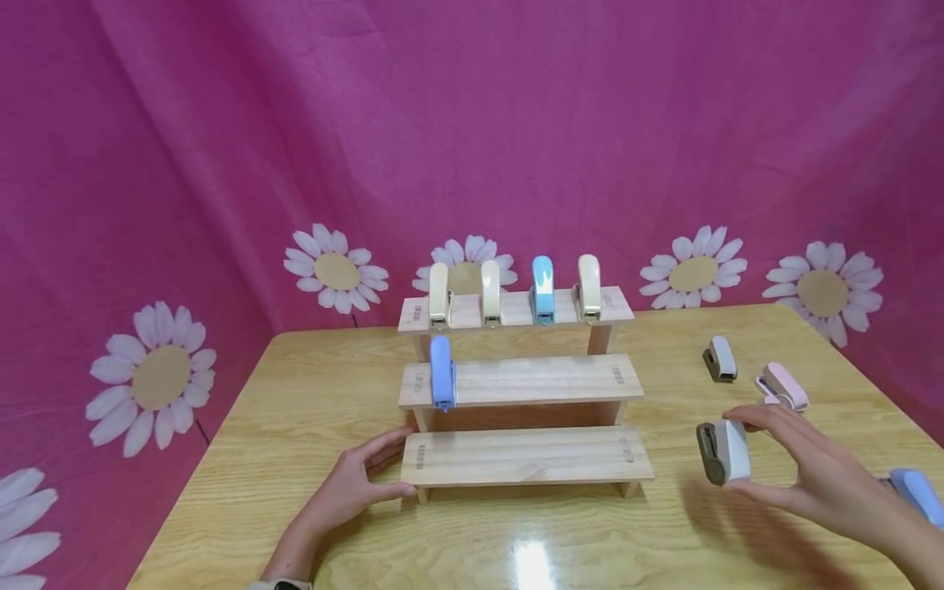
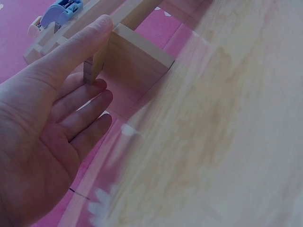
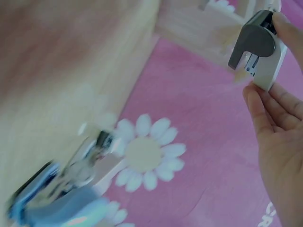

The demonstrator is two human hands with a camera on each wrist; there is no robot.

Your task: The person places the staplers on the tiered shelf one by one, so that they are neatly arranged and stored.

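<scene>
My right hand [image 1: 819, 467] pinches a small white stapler [image 1: 733, 451] with a grey base between thumb and fingers, raised over the right of the table. The right wrist view shows the same stapler [image 3: 260, 47] from its side. At the left end of a three-step wooden rack [image 1: 527, 456], my left hand [image 1: 354, 483] grips the bottom step, thumb at the front and fingers behind. On the top step stand three cream staplers, one of them at the right [image 1: 589, 287], and a light-blue stapler [image 1: 542, 288]. A periwinkle-blue stapler [image 1: 442, 373] stands at the left of the middle step.
Right of the rack, a white-and-grey stapler [image 1: 721, 358] and a pink stapler [image 1: 785, 385] lie on the wooden table [image 1: 332, 369]. A blue stapler [image 1: 916, 496] lies near the right edge, partly behind my right forearm. A magenta daisy-print cloth [image 1: 472, 123] hangs behind.
</scene>
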